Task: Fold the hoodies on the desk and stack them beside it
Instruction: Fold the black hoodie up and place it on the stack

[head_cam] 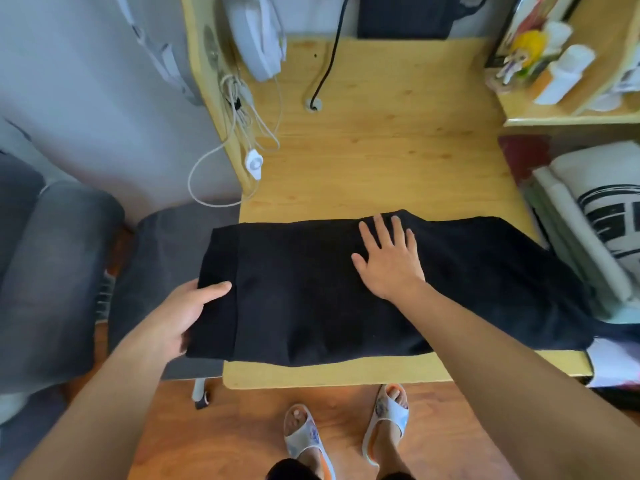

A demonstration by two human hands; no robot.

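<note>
Your left hand (188, 311) gripped the black hoodie (346, 292) at its left end, overhanging the surface (381, 161); your right hand (388, 258) pressed flat mid-garment. Lifting your right palm too early could have let the overhanging end drag the folds loose.

A home study corner: wooden desk (381, 161), cluttered shelves (568, 116), grey sofa (52, 271), wood floor (242, 427).

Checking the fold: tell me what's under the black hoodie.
The black hoodie lies on the wooden desk; its left end overhangs, gripped by the left hand. Anything beneath the fabric is hidden.
</note>
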